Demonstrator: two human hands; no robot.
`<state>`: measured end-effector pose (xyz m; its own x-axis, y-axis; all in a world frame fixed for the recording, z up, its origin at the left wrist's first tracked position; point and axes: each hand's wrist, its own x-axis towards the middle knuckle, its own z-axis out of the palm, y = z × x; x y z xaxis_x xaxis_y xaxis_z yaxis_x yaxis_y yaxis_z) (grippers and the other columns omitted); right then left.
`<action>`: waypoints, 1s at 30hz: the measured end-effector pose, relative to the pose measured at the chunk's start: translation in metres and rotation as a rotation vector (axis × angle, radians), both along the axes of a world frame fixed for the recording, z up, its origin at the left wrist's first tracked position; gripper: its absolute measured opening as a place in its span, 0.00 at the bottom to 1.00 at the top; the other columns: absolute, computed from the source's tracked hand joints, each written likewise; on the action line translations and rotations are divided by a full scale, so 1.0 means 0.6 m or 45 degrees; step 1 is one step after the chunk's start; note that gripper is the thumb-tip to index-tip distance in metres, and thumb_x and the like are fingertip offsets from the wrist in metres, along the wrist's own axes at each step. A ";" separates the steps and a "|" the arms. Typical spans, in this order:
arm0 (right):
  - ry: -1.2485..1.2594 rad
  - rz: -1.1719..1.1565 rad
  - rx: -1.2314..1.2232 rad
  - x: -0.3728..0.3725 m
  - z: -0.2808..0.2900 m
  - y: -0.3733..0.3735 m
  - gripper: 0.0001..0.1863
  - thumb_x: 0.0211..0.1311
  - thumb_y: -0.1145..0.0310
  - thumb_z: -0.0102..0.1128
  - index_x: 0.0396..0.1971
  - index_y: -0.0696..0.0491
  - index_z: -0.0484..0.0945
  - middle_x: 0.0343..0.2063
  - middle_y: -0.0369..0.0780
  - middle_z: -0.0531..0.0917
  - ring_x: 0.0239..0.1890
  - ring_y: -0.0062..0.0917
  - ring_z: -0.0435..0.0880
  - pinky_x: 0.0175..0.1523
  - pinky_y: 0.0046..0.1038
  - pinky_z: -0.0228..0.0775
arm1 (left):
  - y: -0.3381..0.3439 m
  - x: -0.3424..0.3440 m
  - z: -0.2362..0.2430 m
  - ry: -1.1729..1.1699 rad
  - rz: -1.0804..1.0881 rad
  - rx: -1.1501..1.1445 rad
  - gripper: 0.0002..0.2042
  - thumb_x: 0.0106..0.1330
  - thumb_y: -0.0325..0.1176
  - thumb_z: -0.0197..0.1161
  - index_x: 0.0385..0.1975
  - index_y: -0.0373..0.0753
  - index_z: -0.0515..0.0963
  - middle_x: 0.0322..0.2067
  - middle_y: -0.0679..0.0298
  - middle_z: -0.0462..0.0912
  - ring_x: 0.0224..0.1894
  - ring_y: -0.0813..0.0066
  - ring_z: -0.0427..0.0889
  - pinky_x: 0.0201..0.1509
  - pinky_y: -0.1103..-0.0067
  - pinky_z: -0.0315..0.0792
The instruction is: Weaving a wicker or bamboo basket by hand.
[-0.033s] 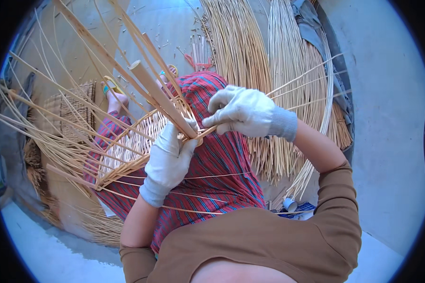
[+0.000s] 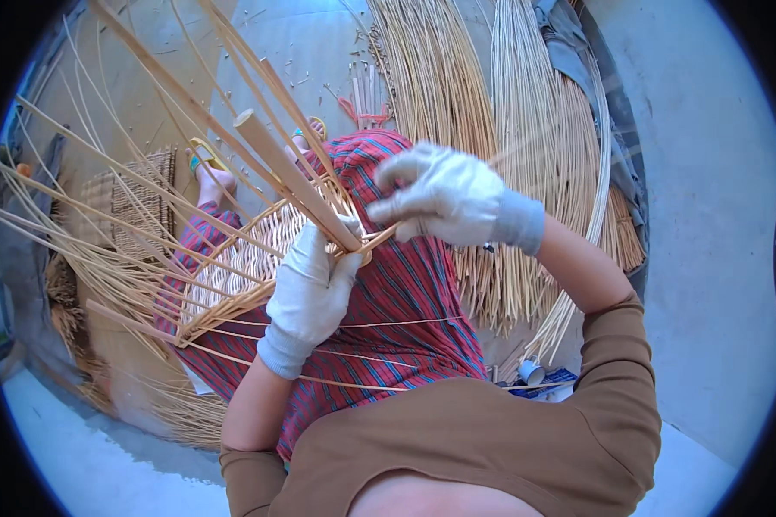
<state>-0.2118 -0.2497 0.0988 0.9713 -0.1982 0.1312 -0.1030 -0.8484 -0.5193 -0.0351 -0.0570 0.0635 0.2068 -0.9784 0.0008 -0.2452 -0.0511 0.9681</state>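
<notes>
A half-woven wicker basket (image 2: 224, 274) lies tilted across my lap, long loose rods fanning out from its rim. My left hand (image 2: 309, 293), in a white glove, is closed round its near right corner, at the foot of a thick peeled stick (image 2: 284, 168) that slants up and away to the left. Just right of that corner, my gloved right hand (image 2: 457, 202) pinches wicker rods (image 2: 384, 233) coming off the rim. Their far ends trail out behind this hand to the right, smeared by motion. The right fingertips are slightly blurred.
Long bundles of peeled rods (image 2: 440, 86) lie on the floor ahead and to the right. A woven piece (image 2: 142, 202) rests at the left. Near my right elbow are a white cup (image 2: 530, 372) and a dark blue cloth (image 2: 556, 385). A wall stands at the right.
My right fingers have lifted and shifted slightly, and the rod ends behind that hand have swung into a blur. The left hand and basket look almost the same.
</notes>
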 end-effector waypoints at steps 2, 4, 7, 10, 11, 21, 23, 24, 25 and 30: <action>-0.075 -0.145 -0.141 0.026 0.003 -0.022 0.49 0.30 0.51 0.83 0.63 0.33 0.77 0.66 0.47 0.72 0.66 0.48 0.72 0.68 0.45 0.67 | -0.002 -0.012 0.004 0.083 0.043 0.018 0.16 0.67 0.16 0.61 0.54 0.32 0.72 0.43 0.54 0.81 0.47 0.66 0.85 0.52 0.72 0.81; -0.094 -0.234 -0.314 0.073 -0.024 -0.038 0.62 0.23 0.48 0.85 0.71 0.33 0.67 0.72 0.49 0.63 0.73 0.51 0.62 0.73 0.47 0.60 | -0.007 -0.014 -0.002 0.032 0.056 -0.020 0.16 0.66 0.18 0.62 0.53 0.33 0.73 0.42 0.51 0.82 0.46 0.61 0.86 0.50 0.69 0.80; -0.219 -0.040 -0.097 0.133 -0.069 -0.061 0.72 0.20 0.51 0.86 0.76 0.41 0.56 0.74 0.51 0.58 0.75 0.53 0.56 0.77 0.48 0.54 | -0.008 -0.009 -0.001 -0.154 0.020 0.075 0.15 0.67 0.20 0.63 0.52 0.33 0.73 0.41 0.51 0.81 0.43 0.61 0.86 0.47 0.71 0.80; -0.281 -0.005 -0.092 0.140 -0.068 -0.054 0.72 0.19 0.53 0.85 0.76 0.42 0.56 0.74 0.52 0.59 0.75 0.52 0.57 0.77 0.49 0.53 | 0.002 -0.006 0.007 -0.104 0.070 0.118 0.16 0.65 0.23 0.67 0.52 0.33 0.74 0.40 0.53 0.82 0.40 0.61 0.84 0.46 0.69 0.79; -0.296 -0.005 -0.137 0.143 -0.060 -0.047 0.72 0.20 0.54 0.85 0.76 0.41 0.56 0.73 0.52 0.60 0.75 0.51 0.57 0.77 0.49 0.53 | 0.006 -0.005 0.014 -0.022 0.120 0.182 0.17 0.64 0.23 0.68 0.51 0.34 0.74 0.39 0.53 0.82 0.39 0.61 0.84 0.46 0.69 0.78; -0.702 -0.188 -0.717 0.050 -0.029 0.109 0.41 0.49 0.48 0.76 0.63 0.51 0.73 0.61 0.42 0.77 0.69 0.42 0.71 0.75 0.51 0.54 | 0.078 -0.005 0.098 0.025 0.233 -0.284 0.23 0.61 0.34 0.67 0.54 0.32 0.72 0.40 0.42 0.79 0.46 0.42 0.81 0.50 0.60 0.75; -0.719 -0.022 -0.544 0.092 -0.017 0.115 0.35 0.47 0.56 0.76 0.57 0.50 0.77 0.54 0.40 0.80 0.61 0.41 0.78 0.71 0.51 0.60 | 0.117 -0.024 0.111 0.012 0.291 -0.353 0.24 0.62 0.34 0.66 0.55 0.31 0.71 0.40 0.41 0.79 0.46 0.41 0.80 0.50 0.60 0.75; -0.746 0.050 -0.513 0.099 -0.016 0.123 0.27 0.44 0.60 0.76 0.48 0.50 0.80 0.50 0.40 0.81 0.54 0.39 0.81 0.65 0.49 0.67 | 0.135 -0.035 0.116 -0.139 0.328 -0.322 0.20 0.63 0.35 0.66 0.51 0.34 0.71 0.38 0.43 0.79 0.43 0.40 0.81 0.46 0.58 0.76; -0.710 0.126 -0.529 0.094 -0.007 0.137 0.24 0.43 0.60 0.75 0.42 0.49 0.80 0.46 0.39 0.81 0.50 0.39 0.81 0.60 0.47 0.69 | 0.158 -0.049 0.120 -0.287 0.379 -0.282 0.17 0.63 0.36 0.66 0.47 0.36 0.71 0.36 0.44 0.79 0.40 0.40 0.81 0.42 0.57 0.76; -0.672 0.020 -0.486 -0.003 -0.029 0.200 0.15 0.40 0.64 0.74 0.28 0.47 0.77 0.30 0.36 0.77 0.34 0.36 0.78 0.43 0.39 0.67 | 0.200 -0.081 0.123 -0.328 0.206 -0.278 0.16 0.63 0.37 0.67 0.46 0.38 0.72 0.34 0.49 0.80 0.38 0.45 0.83 0.40 0.58 0.76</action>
